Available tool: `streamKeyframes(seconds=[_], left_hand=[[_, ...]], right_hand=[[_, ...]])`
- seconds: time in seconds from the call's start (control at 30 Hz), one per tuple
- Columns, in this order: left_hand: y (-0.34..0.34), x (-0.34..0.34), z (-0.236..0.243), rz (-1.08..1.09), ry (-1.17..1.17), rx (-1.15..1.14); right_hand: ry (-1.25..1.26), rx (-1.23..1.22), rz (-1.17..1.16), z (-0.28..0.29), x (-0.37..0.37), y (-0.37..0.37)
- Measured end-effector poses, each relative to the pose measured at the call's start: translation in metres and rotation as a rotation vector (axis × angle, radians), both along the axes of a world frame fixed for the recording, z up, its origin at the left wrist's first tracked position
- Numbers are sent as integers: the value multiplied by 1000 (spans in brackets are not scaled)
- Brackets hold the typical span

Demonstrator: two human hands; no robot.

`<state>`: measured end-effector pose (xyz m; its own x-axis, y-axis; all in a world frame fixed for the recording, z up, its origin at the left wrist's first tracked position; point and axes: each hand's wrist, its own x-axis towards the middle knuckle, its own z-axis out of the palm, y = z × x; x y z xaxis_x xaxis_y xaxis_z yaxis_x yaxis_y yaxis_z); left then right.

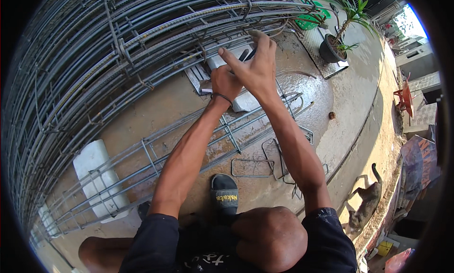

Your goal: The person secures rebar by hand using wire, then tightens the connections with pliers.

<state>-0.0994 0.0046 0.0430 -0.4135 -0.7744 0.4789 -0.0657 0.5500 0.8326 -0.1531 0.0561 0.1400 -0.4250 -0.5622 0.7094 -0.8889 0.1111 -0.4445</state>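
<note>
Both hands meet over the far end of a long, narrow rebar cage. My left hand, with a black band at its wrist, is closed. Two dark handles stick up beside it, like those of pliers; the rest of the tool is hidden. In front of the handles, my right hand has its thumb stretched left and its fingers apart. White blocks lie beneath the hands, under the steel. At the left, another white block lies under the cage.
A tall stack of rebar cages fills the upper left. Bent rectangular stirrups lie on the wet concrete beside my sandalled foot. Farther off are a potted plant, a green basket, a cat and an orange wheelbarrow.
</note>
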Motion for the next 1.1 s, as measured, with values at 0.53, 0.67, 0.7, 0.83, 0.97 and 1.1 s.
streamKeyframes(seconds=[0.53, 0.67, 0.7, 0.83, 0.97, 1.1], left_hand=[[28, 61, -9, 71, -684, 70], [-3, 79, -17, -269, -1022, 581], [-6, 79, -19, -246, -988, 550], [-2, 79, -32, -157, -904, 546], [0, 76, -31, -53, -872, 592], [7, 76, -26, 13, -881, 593]], right_hand=[[541, 1436, 302, 16, -45, 23], [588, 1443, 341, 29, -30, 3], [616, 1432, 334, 29, -28, 1], [691, 1398, 334, 18, -26, -3], [754, 1387, 327, 19, -26, -5], [937, 1364, 348, 20, -23, 6]])
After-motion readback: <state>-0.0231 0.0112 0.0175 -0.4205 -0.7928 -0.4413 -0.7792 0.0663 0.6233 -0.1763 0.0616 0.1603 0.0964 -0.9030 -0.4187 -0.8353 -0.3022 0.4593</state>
